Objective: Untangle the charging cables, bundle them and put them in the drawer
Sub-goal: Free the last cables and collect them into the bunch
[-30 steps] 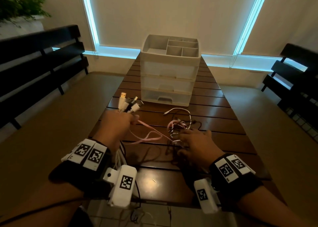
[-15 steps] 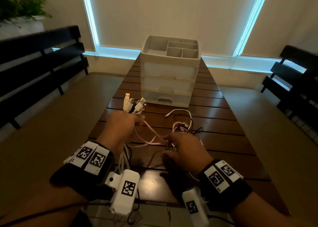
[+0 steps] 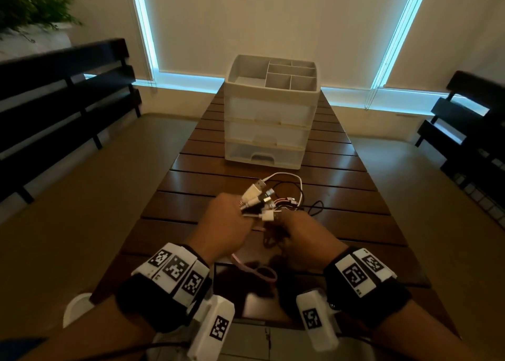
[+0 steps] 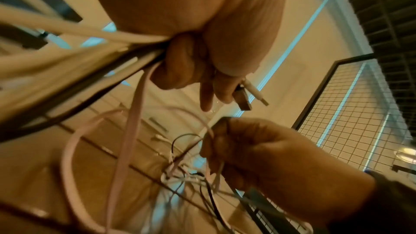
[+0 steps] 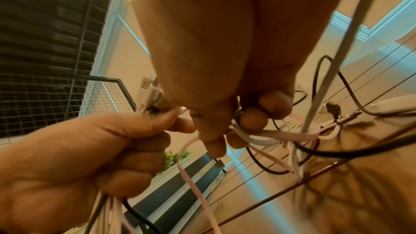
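The slatted wooden table (image 3: 338, 196) runs long and narrow away from the person, its left and right edges dropping off to open floor on both sides. Dark benches (image 3: 62, 92) stand well apart from the table on either side. Between the hands and the drawer unit (image 3: 269, 120) lies a bare stretch of slats; the unit stands upright at the far part of the table, its three drawers closed, the bottom handle facing the person.

The left hand (image 3: 222, 230) is curled into a fist round a bundle of charging cables (image 3: 258, 199), held above the table near its middle. The plug ends fan out of the top of the fist, pointing away and to the right, toward the drawer unit; the cable lengths trail back out of the heel of the hand toward the near table edge, so the bundle's long axis runs roughly along the table. A flat pink cable (image 3: 257, 271) hangs from the fist and loops low near the near edge.

The right hand (image 3: 303, 235), just beside the left, has its fingers (image 5: 252, 118) curled and pinching strands of the tangle (image 5: 299, 138) of white, black and pink cable, which sprawls on the slats just beyond both hands, with a white loop (image 3: 289, 180) arcing toward the drawers
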A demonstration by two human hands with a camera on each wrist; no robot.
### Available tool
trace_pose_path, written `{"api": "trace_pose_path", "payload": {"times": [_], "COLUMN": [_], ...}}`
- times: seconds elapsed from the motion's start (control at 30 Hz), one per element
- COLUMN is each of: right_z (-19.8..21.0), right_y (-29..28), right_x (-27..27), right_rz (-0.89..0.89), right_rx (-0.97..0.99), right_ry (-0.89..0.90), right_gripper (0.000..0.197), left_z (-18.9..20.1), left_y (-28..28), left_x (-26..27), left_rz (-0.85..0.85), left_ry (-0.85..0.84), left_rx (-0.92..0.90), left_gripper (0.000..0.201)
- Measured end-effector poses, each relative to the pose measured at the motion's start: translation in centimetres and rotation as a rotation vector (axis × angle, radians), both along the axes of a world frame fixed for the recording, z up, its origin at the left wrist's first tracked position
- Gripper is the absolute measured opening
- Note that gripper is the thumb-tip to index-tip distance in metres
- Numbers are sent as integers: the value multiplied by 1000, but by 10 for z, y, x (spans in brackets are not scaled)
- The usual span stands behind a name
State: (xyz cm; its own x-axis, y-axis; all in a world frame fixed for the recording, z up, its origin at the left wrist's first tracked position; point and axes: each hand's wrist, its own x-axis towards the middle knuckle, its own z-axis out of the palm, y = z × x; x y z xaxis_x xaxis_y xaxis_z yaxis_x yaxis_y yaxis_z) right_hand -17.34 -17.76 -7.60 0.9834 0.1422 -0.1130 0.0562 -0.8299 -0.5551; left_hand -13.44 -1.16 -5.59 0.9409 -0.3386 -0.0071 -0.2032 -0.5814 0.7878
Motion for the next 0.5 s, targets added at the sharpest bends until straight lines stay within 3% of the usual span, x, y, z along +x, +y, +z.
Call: {"api": "trace_pose_path", "payload": {"times": [0.17, 0.3, 0.37, 0.5], "right_z": [-4, -8, -8, -7], "right_y": [-7, -18, -20, -24], "right_x": [4, 3, 3, 4], "right_rz": [13, -58, -113, -215], "right_rx": [-43, -138, -127, -196], "right_ry": [-95, -33, -31, -92], "right_gripper": [13, 21, 23, 21], "left_z": [-7, 5, 11, 10], "left_y": [1, 15, 22, 26], "left_x": [4, 17, 22, 29], "left_rz": [-33, 157, 251, 327], "left_ry": [86, 181, 239, 277], "left_rx": [48, -236, -357, -427], "left_gripper": [25, 7, 8, 9]}}
